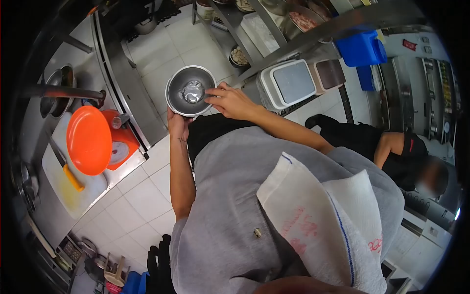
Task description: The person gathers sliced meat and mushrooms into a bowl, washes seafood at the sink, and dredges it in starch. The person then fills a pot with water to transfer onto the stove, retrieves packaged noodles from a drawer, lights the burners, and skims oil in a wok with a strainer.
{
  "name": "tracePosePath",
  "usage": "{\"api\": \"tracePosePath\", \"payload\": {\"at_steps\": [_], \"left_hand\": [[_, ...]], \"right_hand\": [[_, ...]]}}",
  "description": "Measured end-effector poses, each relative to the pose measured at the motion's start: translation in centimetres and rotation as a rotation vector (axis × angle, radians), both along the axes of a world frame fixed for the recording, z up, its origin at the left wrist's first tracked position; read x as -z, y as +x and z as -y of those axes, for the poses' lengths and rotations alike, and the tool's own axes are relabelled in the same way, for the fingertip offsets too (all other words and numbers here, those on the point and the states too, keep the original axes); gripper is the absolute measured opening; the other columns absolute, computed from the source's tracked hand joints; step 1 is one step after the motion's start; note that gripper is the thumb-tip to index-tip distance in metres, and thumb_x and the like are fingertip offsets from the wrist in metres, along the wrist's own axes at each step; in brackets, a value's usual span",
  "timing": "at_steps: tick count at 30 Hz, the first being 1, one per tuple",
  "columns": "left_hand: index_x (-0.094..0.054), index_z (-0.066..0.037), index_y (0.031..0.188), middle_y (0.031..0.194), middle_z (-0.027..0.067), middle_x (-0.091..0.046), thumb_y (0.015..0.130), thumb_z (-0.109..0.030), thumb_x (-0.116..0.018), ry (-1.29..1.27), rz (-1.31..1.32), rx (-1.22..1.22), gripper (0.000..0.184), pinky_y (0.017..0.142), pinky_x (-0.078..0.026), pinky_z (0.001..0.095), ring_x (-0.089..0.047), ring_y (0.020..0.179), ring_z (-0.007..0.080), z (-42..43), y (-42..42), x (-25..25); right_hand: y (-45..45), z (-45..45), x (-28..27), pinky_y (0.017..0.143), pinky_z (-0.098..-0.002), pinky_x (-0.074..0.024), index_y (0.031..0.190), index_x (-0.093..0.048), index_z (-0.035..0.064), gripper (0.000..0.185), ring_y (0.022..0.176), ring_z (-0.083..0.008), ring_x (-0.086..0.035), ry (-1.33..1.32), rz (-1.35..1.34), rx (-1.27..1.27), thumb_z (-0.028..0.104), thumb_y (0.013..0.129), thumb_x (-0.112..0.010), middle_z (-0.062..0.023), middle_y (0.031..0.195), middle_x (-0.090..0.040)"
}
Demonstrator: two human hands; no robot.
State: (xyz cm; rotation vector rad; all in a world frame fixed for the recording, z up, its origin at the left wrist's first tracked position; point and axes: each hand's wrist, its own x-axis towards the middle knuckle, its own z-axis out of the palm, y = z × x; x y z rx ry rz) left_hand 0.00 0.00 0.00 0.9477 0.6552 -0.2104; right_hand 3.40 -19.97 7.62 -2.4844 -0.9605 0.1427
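A metal bowl (pixel 174 100) is held out in front of my body. Something clear and shiny, perhaps water, lies at its bottom. My left hand (pixel 178 123) grips the bowl from below at its near left side, and most of its fingers are hidden behind it. My right hand (pixel 226 101) is at the bowl's right side. Its fingers are stretched out over the rim, with the fingertips above the inside, and nothing shows in them.
On the left counter are an orange scale (pixel 125 143) with an orange pan (pixel 89 140), a cutting board (pixel 56 169) and a yellow-handled knife (pixel 73 177). To the right stand a grey-lidded bin (pixel 295 80) and a blue container (pixel 362 49). A person in black (pixel 364 142) is farther right.
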Motion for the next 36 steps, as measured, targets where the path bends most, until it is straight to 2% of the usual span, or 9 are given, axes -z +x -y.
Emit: {"api": "tracePosePath", "payload": {"at_steps": [2, 7, 13, 17, 26, 29, 31, 33, 36], "left_hand": [[-0.047, -0.016, 0.118, 0.090, 0.0041, -0.061, 0.091, -0.006, -0.042, -0.006, 0.060, 0.043, 0.030, 0.041, -0.042, 0.0242, -0.058, 0.062, 0.0136, -0.6, -0.3, 1.1], [-0.047, -0.013, 0.119, 0.092, 0.0055, -0.061, 0.085, 0.000, -0.042, 0.136, 0.017, 0.027, 0.037, 0.038, -0.039, 0.0221, -0.058, 0.063, 0.0129, 2.2, -0.2, 0.9], [-0.046, -0.008, 0.123, 0.097, 0.0073, -0.061, 0.073, 0.006, -0.044, 0.139, -0.129, 0.081, 0.053, 0.037, -0.038, 0.0215, -0.057, 0.061, 0.0135, 2.5, 1.8, 6.3], [-0.046, -0.007, 0.123, 0.093, 0.0066, -0.060, 0.073, 0.006, -0.045, 0.108, -0.195, 0.084, 0.052, 0.038, -0.038, 0.0220, -0.056, 0.059, 0.0125, 3.6, 6.2, 11.0], [-0.047, -0.005, 0.123, 0.090, 0.0056, -0.061, 0.074, 0.005, -0.047, 0.068, -0.235, 0.104, 0.050, 0.038, -0.038, 0.0200, -0.053, 0.057, 0.0093, 3.5, 16.8, 15.5], [-0.047, -0.005, 0.124, 0.090, 0.0049, -0.061, 0.076, 0.004, -0.048, 0.085, -0.277, 0.151, 0.048, 0.040, -0.038, 0.0199, -0.053, 0.058, 0.0089, 3.9, 20.3, 15.8], [-0.048, -0.005, 0.124, 0.091, 0.0051, -0.061, 0.076, 0.004, -0.048, 0.136, -0.306, 0.199, 0.048, 0.040, -0.039, 0.0199, -0.053, 0.059, 0.0091, 3.7, 21.8, 16.0], [-0.048, -0.004, 0.124, 0.090, 0.0054, -0.061, 0.076, 0.005, -0.047, 0.121, -0.303, 0.197, 0.048, 0.040, -0.039, 0.0200, -0.054, 0.059, 0.0093, 3.8, 22.6, 16.4], [-0.047, -0.003, 0.124, 0.088, 0.0060, -0.061, 0.075, 0.006, -0.046, 0.122, -0.313, 0.165, 0.050, 0.039, -0.039, 0.0204, -0.054, 0.058, 0.0098, 3.8, 23.8, 16.6]], "right_hand": [[-0.6, -0.7, 0.0, 0.067, -0.0360, -0.0524, 0.093, -0.064, 0.0150, 0.019, 0.096, -0.0273, -0.050, -0.072, 0.046, -0.015, 0.013, 0.074, -0.066, -0.0009, 0.107, -0.057], [1.0, 2.3, 1.4, 0.070, -0.0356, -0.0485, 0.088, -0.064, 0.0086, 0.015, 0.093, -0.0269, -0.052, 0.174, 0.092, -0.037, 0.013, 0.074, -0.067, -0.0021, 0.098, -0.060], [8.2, 4.9, 4.5, 0.072, -0.0394, -0.0467, 0.086, -0.065, 0.0040, 0.013, 0.081, -0.0319, -0.058, 0.429, 0.181, 0.597, 0.012, 0.076, -0.065, -0.0128, 0.088, -0.063], [20.1, 8.1, 10.3, 0.071, -0.0406, -0.0462, 0.085, -0.065, 0.0010, 0.012, 0.079, -0.0350, -0.060, 0.322, 0.166, 0.836, 0.011, 0.080, -0.062, -0.0164, 0.085, -0.063], [39.1, 12.5, 22.8, 0.075, -0.0401, -0.0471, 0.093, -0.065, 0.0051, 0.017, 0.083, -0.0342, -0.060, 0.077, 0.248, 0.889, 0.011, 0.078, -0.060, -0.0145, 0.088, -0.064], [40.4, 13.8, 22.3, 0.081, -0.0401, -0.0468, 0.097, -0.065, 0.0073, 0.025, 0.087, -0.0326, -0.061, -0.112, 0.291, 0.881, 0.009, 0.074, -0.058, -0.0151, 0.093, -0.065], [42.5, 14.2, 18.2, 0.086, -0.0411, -0.0451, 0.102, -0.065, 0.0086, 0.033, 0.094, -0.0332, -0.060, -0.036, -0.136, 1.178, 0.012, 0.070, -0.056, -0.0162, 0.104, -0.063], [47.6, 18.4, 20.8, 0.080, -0.0395, -0.0475, 0.104, -0.065, 0.0121, 0.039, 0.090, -0.0320, -0.062, 0.005, 0.263, 1.188, 0.015, 0.066, -0.057, -0.0188, 0.094, -0.065], [55.3, 20.9, 22.4, 0.082, -0.0410, -0.0474, 0.114, -0.055, 0.0063, 0.045, 0.095, -0.0339, -0.060, -0.201, 0.332, 1.095, 0.017, 0.071, -0.058, -0.0214, 0.103, -0.061]]}}
